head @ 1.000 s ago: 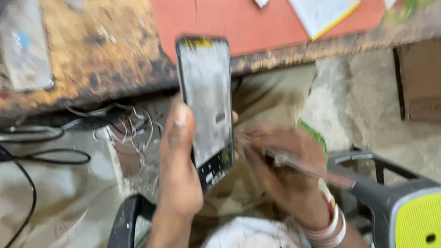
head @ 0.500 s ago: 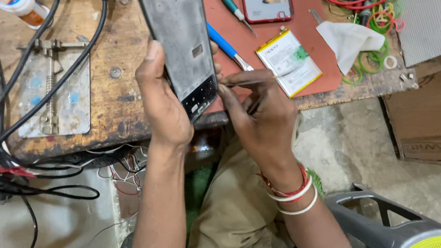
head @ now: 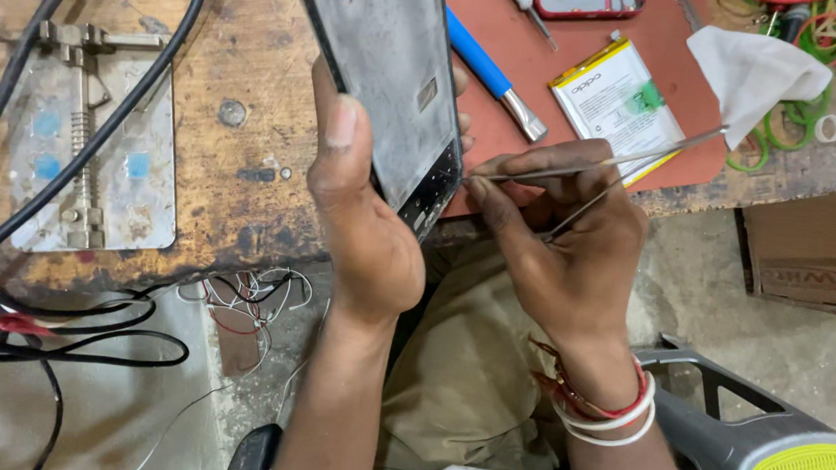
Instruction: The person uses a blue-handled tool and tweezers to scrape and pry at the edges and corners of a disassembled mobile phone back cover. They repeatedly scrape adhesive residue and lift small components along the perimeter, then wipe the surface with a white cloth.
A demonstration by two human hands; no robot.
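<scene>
Worn wooden bench [head: 252,162] under left hand [head: 362,223] gripping phone [head: 387,74], right hand [head: 568,242] pinching tweezers [head: 609,163].

Left hand [head: 362,214]: grips the lower part of an opened phone [head: 387,83], thumb along its left edge, fingers behind it.
Opened phone: tilted above the bench, grey inner plate facing up, dark circuit area at its lower end.
Right hand [head: 568,242]: pinches metal tweezers [head: 590,163], whose tips touch the phone's lower right edge.
Wrist: red and white bangles [head: 608,412].
Wooden bench [head: 241,190]: worn; a metal holding jig [head: 93,146] lies at left, crossed by black cables [head: 113,109].
Red mat [head: 652,29]: carries a blue-handled screwdriver [head: 491,69], a flat yellow-edged battery [head: 616,103] and a white cloth [head: 754,71].
Lower right: grey stool with yellow-green seat [head: 793,468].
</scene>
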